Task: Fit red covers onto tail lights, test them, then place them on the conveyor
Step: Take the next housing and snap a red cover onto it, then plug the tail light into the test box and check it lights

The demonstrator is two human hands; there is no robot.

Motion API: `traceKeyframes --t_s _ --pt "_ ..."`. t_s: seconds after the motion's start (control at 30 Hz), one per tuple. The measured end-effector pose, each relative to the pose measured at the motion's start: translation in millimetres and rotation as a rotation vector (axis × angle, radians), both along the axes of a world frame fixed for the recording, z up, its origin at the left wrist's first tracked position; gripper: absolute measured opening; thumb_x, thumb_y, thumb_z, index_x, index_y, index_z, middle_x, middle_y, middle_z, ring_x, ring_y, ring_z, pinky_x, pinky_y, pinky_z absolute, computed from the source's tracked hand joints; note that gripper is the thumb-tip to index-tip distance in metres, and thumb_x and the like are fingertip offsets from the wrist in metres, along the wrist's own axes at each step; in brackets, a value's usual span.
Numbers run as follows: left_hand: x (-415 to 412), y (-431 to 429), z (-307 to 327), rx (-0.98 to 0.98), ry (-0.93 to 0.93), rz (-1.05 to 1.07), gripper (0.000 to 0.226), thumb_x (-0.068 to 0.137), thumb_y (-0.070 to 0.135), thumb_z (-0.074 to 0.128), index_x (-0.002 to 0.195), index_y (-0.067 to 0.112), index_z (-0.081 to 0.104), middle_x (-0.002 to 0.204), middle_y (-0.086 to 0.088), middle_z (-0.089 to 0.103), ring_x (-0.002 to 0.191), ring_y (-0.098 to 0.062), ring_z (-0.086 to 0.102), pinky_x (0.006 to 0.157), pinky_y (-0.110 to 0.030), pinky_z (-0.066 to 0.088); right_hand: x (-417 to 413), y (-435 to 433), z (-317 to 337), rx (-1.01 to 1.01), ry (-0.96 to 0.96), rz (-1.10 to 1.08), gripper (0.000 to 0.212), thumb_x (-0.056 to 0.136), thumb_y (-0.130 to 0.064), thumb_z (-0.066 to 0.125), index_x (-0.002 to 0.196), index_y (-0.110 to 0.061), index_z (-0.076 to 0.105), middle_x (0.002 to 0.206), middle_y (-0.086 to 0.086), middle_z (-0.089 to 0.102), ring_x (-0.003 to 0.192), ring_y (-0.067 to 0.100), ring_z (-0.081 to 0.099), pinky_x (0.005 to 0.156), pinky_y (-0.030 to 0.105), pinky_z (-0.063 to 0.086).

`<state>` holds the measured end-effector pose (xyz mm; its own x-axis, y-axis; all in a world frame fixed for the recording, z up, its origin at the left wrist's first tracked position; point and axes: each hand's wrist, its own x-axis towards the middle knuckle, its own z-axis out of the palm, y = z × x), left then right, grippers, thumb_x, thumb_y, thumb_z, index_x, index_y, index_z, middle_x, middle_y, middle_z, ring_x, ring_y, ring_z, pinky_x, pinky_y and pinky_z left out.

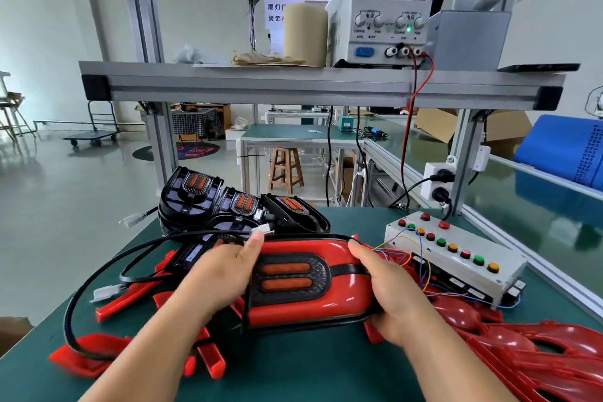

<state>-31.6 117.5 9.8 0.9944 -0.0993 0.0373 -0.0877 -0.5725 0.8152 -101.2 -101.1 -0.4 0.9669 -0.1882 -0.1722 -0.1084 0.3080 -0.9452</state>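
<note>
Left grip [225,274]: grasping the left end of the tail light [293,277], one finger stretched along its top edge.
Right grip [388,297]: clenched round the right end of the same tail light, fingers curled over the top edge.
Tail light: held between both grips just above the green worktop [293,375], face up. A red cover [346,290] sits on it, a black rim shows round the edge, and two orange bars sit in a dark centre panel.
Loose red covers [522,352]: heaped on the worktop right of the tail light, with more lying beneath it and to its left.
Black cable [98,274]: looped left of the tail light and ending in a white connector [106,292].
Bare tail lights [235,206]: stacked just behind the tail light, black housings uncovered.
Test box [456,251]: right of and behind the tail light, white, with red, green and amber buttons. Thin coloured wires trail from it toward the right grip.
Power supply [388,10]: on the shelf above and behind the tail light. Its displays read 0.000 and 12.00.
Conveyor [538,212]: well right of the tail light, beyond an aluminium rail, with a glossy green surface.
</note>
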Motion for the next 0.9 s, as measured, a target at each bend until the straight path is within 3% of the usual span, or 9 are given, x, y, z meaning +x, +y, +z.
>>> traceKeyframes --t_s 0.07,0.17,0.3,0.37,0.5,0.57,0.7,0.8,0.9 --pt "11 21 16 -0.031 -0.037 0.102 0.069 0.089 0.071 0.035 0.073 0.017 0.073 0.065 0.001 0.072 0.068 -0.019 0.068 0.078 -0.043 0.056 -1 -8 2 -0.061 0.001 0.028 0.029 0.083 -0.04 0.068 0.08 -0.013 0.078 0.087 0.021 0.073 0.066 0.031 0.07 0.06 0.037 0.057" --pt "36 49 33 0.007 -0.219 0.235 0.033 0.093 0.042 0.057 0.068 0.025 0.069 0.071 0.0 0.072 0.074 -0.025 0.067 0.08 -0.048 0.057 -4 -16 1 -0.101 0.052 0.07 0.029 0.079 -0.039 0.072 0.082 -0.011 0.077 0.081 0.022 0.072 0.059 0.03 0.067 0.058 0.035 0.056" --pt "58 37 42 0.314 -0.347 0.117 0.011 0.092 0.032 0.063 0.084 0.037 0.069 0.094 0.009 0.068 0.071 0.001 0.053 0.066 -0.023 0.044 1 -11 -8 -0.143 0.139 0.056 0.04 0.079 -0.039 0.072 0.098 -0.004 0.071 0.086 0.025 0.071 0.066 0.032 0.066 0.072 0.046 0.054" --pt "67 16 38 0.457 -0.339 0.022 0.013 0.093 0.029 0.063 0.101 0.031 0.073 0.102 0.008 0.069 0.069 0.002 0.049 0.069 -0.018 0.041 3 -6 -11 -0.162 0.16 0.021 0.04 0.082 -0.039 0.07 0.101 -0.004 0.069 0.086 0.023 0.072 0.068 0.032 0.067 0.074 0.048 0.056" --pt "80 -16 24 0.578 -0.278 -0.102 0.023 0.094 0.031 0.061 0.113 0.023 0.072 0.113 0.002 0.071 0.092 -0.012 0.061 0.083 -0.022 0.044 7 -3 -19 -0.207 0.166 -0.032 0.038 0.087 -0.044 0.064 0.099 -0.008 0.066 0.081 0.014 0.074 0.066 0.027 0.069 0.061 0.035 0.056" --pt "86 -24 20 0.645 -0.226 -0.153 0.025 0.096 0.037 0.057 0.109 0.022 0.073 0.106 0.002 0.072 0.092 -0.014 0.064 0.08 -0.025 0.049 8 -4 -21 -0.419 0.162 -0.087 0.044 0.085 -0.054 0.059 0.092 -0.011 0.067 0.085 0.009 0.073 0.075 0.026 0.069 0.066 0.031 0.051" --pt "90 -25 15 0.67 -0.209 -0.248 0.045 0.093 0.052 0.055 0.057 0.026 0.057 0.055 0.01 0.055 0.057 -0.009 0.055 0.053 -0.025 0.039 7 -9 -20 -0.963 0.144 -0.131 0.053 0.088 -0.065 0.042 0.068 -0.017 0.051 0.079 0.002 0.06 0.074 0.02 0.056 0.064 0.03 0.036" --pt "84 -23 13 0.737 -0.239 -0.309 0.021 0.085 0.046 0.07 0.068 0.035 0.069 0.079 0.014 0.069 0.075 -0.008 0.063 0.073 -0.03 0.052 6 -10 -19 -1.125 0.138 -0.107 0.056 0.092 -0.062 0.038 0.064 -0.015 0.049 0.069 0.0 0.054 0.066 0.018 0.053 0.066 0.028 0.036" --pt "76 -26 14 0.736 -0.276 -0.266 0.013 0.086 0.04 0.07 0.077 0.03 0.071 0.082 0.007 0.065 0.077 -0.013 0.061 0.072 -0.032 0.051 2 -10 -17 -1.317 0.19 -0.074 0.055 0.091 -0.064 0.035 0.073 -0.014 0.05 0.078 0.001 0.055 0.075 0.023 0.053 0.069 0.031 0.039"
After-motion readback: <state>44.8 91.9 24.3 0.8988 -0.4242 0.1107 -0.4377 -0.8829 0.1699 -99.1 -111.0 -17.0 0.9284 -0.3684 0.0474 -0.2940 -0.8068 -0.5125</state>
